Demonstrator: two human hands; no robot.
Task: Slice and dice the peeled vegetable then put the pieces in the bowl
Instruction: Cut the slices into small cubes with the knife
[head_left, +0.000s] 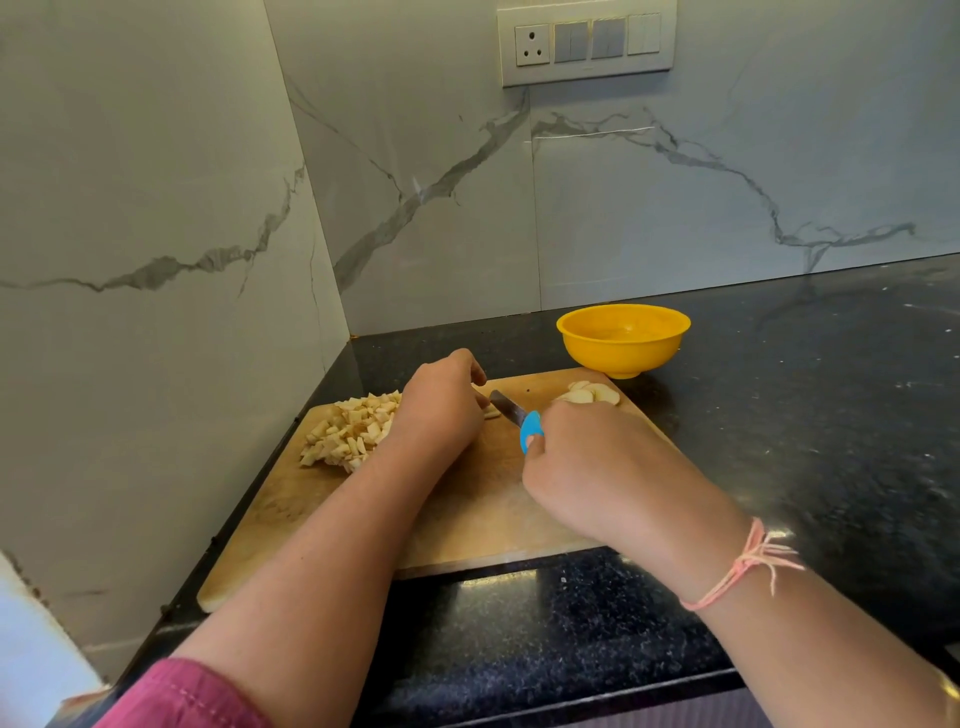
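A wooden cutting board (467, 514) lies on the black counter. A heap of pale diced vegetable pieces (350, 431) covers its left part. Several pale slices (592, 393) lie at its far right corner. My right hand (587, 467) grips a knife by its blue handle (531, 431), the blade (506, 408) pointing left and away. My left hand (441, 410) is curled over a small pale piece (492, 413) next to the blade; what it holds is mostly hidden. An empty yellow bowl (623, 338) stands just beyond the board.
Marble walls meet in a corner close to the board's left and far sides. The black speckled counter (805, 389) stretches away to the right. A switch and socket panel (587, 41) sits high on the back wall.
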